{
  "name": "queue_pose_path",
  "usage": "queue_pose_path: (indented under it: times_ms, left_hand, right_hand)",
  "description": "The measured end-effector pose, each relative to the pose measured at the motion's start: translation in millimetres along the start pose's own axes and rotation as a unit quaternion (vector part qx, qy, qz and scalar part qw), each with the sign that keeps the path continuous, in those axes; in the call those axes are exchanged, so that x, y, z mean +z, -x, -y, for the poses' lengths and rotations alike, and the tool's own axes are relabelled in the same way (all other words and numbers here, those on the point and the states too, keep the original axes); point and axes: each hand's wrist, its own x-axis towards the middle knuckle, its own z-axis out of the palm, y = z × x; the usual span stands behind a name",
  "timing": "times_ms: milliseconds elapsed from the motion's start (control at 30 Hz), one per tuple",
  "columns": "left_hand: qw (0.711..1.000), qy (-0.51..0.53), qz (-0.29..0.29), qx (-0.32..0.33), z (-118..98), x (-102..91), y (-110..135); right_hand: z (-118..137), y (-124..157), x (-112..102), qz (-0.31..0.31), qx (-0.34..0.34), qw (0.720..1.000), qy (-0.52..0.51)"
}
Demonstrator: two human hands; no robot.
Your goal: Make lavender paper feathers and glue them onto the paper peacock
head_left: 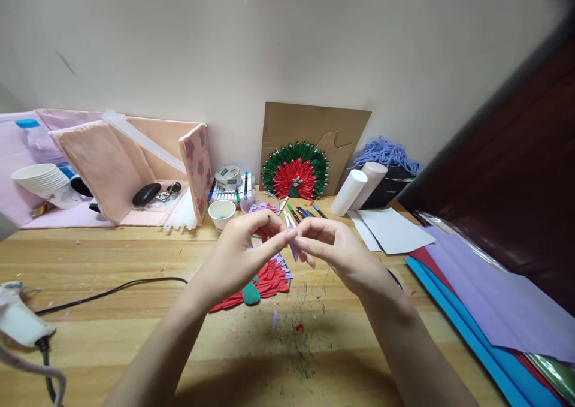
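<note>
Between my two hands is a small purple strip point(294, 252), thin like paper or foam. My left hand point(251, 237) pinches it between thumb and fingers, and my right hand point(330, 246) pinches it from the other side, fingertips nearly touching. Below my left hand lies a fan-shaped craft piece point(274, 278) of red petals with a purple edge. A green teardrop shape point(251, 294) rests on it; my left hand and forearm hide part of the piece. Behind my hands, a finished-looking red and green peacock fan point(295, 171) leans upright against brown cardboard point(309, 121).
A paper cup point(221, 214), a clear bowl of purple pieces point(260, 202) and several markers point(305, 212) stand behind my hands. At left are a pink box point(96, 173) and a glue gun point(22, 317) with cords. Purple sheets point(498, 293) lie at right.
</note>
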Motion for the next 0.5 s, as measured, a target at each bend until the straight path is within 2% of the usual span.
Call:
queue_pose_path:
  times_ms: [200,333,500]
  left_hand:
    - [0.995,0.092,0.007,-0.03,0.4,3.3,-1.0]
    - [0.992,0.111,0.009,-0.053,4.1,4.1,-2.0]
    - [0.99,0.115,0.041,-0.076,7.4,3.8,-1.9]
  right_hand:
    - [-3.4,-0.8,0.9,-0.042,-0.02,0.999,-0.017]
    - [-4.5,-2.0,1.3,-0.047,-0.023,0.998,-0.026]
    - [-4.3,-3.3,1.7,-0.049,-0.024,0.998,-0.011]
